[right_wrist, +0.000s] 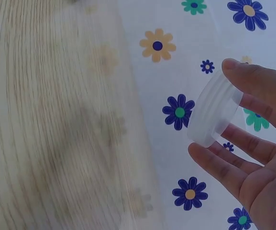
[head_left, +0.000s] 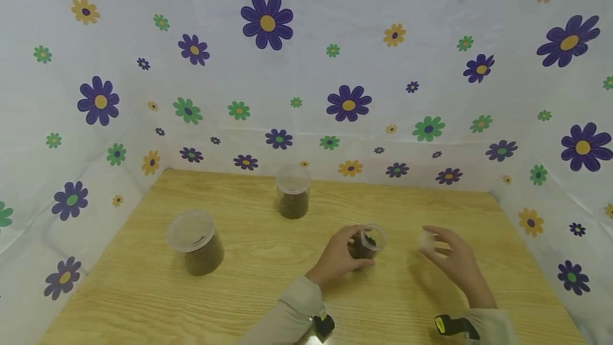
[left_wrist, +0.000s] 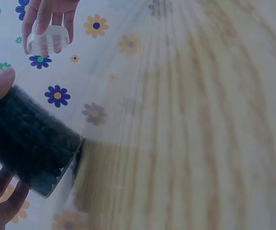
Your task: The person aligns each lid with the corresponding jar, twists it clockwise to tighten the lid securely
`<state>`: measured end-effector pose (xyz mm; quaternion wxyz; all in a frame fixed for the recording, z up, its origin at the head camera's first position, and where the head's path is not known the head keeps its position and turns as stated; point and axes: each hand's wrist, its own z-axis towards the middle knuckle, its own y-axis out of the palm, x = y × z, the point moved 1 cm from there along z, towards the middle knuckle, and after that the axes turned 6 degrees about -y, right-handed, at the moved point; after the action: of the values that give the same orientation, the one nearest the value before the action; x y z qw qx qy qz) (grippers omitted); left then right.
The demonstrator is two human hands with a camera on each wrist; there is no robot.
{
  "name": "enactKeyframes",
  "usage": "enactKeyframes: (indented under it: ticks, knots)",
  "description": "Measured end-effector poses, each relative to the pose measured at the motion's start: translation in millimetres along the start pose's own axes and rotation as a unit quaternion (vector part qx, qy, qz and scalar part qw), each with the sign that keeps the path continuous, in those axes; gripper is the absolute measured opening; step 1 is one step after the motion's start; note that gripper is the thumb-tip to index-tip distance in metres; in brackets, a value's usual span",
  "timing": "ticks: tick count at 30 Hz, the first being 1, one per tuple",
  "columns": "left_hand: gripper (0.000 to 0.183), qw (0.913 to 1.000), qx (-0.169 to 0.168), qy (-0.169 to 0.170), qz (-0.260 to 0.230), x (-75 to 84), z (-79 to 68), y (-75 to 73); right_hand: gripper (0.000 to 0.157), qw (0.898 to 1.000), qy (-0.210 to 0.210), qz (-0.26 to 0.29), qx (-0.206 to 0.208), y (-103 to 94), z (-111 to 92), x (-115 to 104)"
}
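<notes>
My left hand [head_left: 339, 255] grips a small clear jar [head_left: 365, 246] with dark contents, its mouth uncovered. In the left wrist view the thumb lies on one side of this jar [left_wrist: 30, 139] and fingers on the other; the jar looks tilted there. To the right, my right hand [head_left: 452, 259] pinches a translucent screw lid [right_wrist: 215, 109] by its rim, held above the table and apart from the jar. In the left wrist view the lid [left_wrist: 48, 40] hangs from the fingertips.
A wide lidded jar [head_left: 203, 254] with dark contents stands at the left of the wooden table [head_left: 258, 244]. Another clear jar [head_left: 293, 201], partly filled with dark stuff, stands at the back near the flowered cloth wall [head_left: 306, 68]. Cloth also hangs on both sides.
</notes>
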<state>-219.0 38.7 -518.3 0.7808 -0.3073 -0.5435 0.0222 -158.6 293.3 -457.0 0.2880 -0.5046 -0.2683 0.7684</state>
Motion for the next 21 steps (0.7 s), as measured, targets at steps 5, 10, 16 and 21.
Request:
enactKeyframes:
  ticks: [5,10,16,21]
  knots:
    - [0.067,0.9994,-0.002,-0.005,0.035,4.5,-0.5,-2.5,0.045,1.0,-0.016,0.011,0.008,5.5,2,-6]
    - [0.067,0.9975,-0.003,-0.013,0.07,12.3,-1.0,-5.2,0.045,0.999,-0.026,0.027,0.009,8.5,3,-12]
    - [0.068,0.9919,0.006,-0.004,0.127,22.7,-0.4,-6.9,0.047,0.998,-0.045,0.04,0.011,9.5,5,-21]
    - [0.065,0.9868,0.021,0.014,0.16,28.1,0.5,-3.6,0.048,0.997,-0.058,0.053,0.013,9.5,5,-24]
